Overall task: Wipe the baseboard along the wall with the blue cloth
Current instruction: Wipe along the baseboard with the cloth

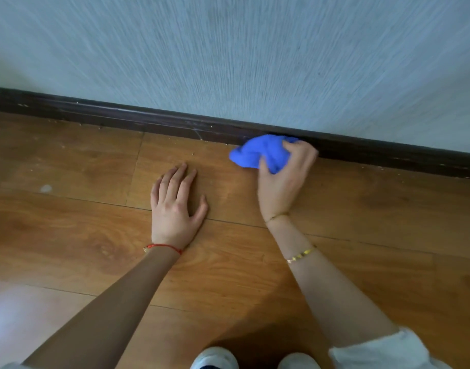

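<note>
Right hand (284, 179) grips the bunched blue cloth (260, 153) against the dark baseboard (148, 119), right of frame centre; left hand (175, 206) lies flat, fingers spread, on the wooden floor (68, 235). A clean pass probably needs steady pressure along the baseboard's face and top edge.

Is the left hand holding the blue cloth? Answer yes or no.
No: the left hand lies flat with fingers spread on the wooden floor, while the right hand grips the blue cloth against the baseboard.
</note>
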The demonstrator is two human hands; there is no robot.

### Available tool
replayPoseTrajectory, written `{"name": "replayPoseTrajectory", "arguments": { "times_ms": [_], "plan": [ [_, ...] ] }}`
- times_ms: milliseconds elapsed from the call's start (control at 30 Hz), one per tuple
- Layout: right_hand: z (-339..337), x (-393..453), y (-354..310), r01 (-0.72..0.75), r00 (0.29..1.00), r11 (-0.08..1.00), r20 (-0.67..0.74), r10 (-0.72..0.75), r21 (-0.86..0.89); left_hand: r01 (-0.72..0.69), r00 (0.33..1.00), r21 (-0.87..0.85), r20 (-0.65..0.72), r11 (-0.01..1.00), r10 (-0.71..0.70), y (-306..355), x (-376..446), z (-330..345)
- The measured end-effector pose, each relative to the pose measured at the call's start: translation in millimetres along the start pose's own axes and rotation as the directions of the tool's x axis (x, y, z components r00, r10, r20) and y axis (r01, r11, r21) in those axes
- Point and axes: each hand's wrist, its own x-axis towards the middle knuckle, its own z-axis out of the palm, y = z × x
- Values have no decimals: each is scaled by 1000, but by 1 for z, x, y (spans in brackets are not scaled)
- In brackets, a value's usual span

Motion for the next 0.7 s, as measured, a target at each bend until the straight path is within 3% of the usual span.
{"name": "replayPoseTrajectory", "arguments": {
  "times_ms": [67,167,367,567,700],
  "plan": [
    [19,-8,-15,35,997,999,65,-36,27,-5,1000,-2,-8,1000,5,-1,0,0],
    [14,-4,-12,26,999,999,42,-28,42,-14,1000,-6,-5,1000,14,-3,-1,-1],
    [-36,13,28,-105,968,994,-227,108,25,0,1000,2,10,1000,0,-1,0,-2],
    [13,-4,-8,23,999,1000,22,-24,14,-11,1000,12,-1,1000,11,1,0,0],
    [1,2,0,-6,999,999,-31,7,33,-18,1000,8,8,1000,18,-2,-1,-1]
  ]
}}
